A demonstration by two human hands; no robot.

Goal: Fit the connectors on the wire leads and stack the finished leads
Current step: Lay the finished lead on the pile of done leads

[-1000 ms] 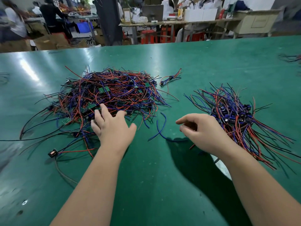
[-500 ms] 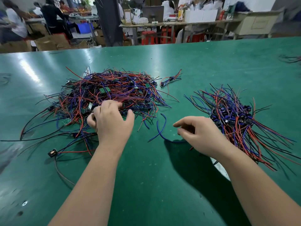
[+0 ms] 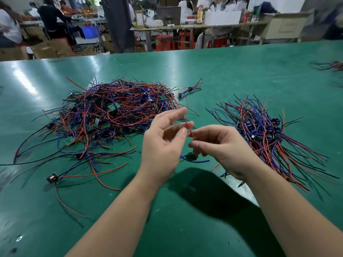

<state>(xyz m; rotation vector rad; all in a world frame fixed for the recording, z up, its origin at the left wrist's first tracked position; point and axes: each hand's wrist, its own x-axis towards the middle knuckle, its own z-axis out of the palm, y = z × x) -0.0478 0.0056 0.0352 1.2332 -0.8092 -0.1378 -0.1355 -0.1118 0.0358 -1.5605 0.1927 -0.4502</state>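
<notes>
Single head-worn wide-angle view, looking forward and down across the green table (image 3: 241, 75); both forearms enter from the bottom edge, close to the lens. Background workbenches (image 3: 194, 26) lie far off, blurred

Left of grip: tangled wire pile (image 3: 115, 115) blocks.
Right of grip: stacked leads (image 3: 269, 138) block.
Beyond grip: bare table (image 3: 241, 75), open.

Bright overhead glare on table (image 3: 55, 210), hard shadows, blurred edges

Green worktable (image 3: 241, 71), cluttered benches (image 3: 194, 26), red stools (image 3: 165, 42) behind.
</notes>
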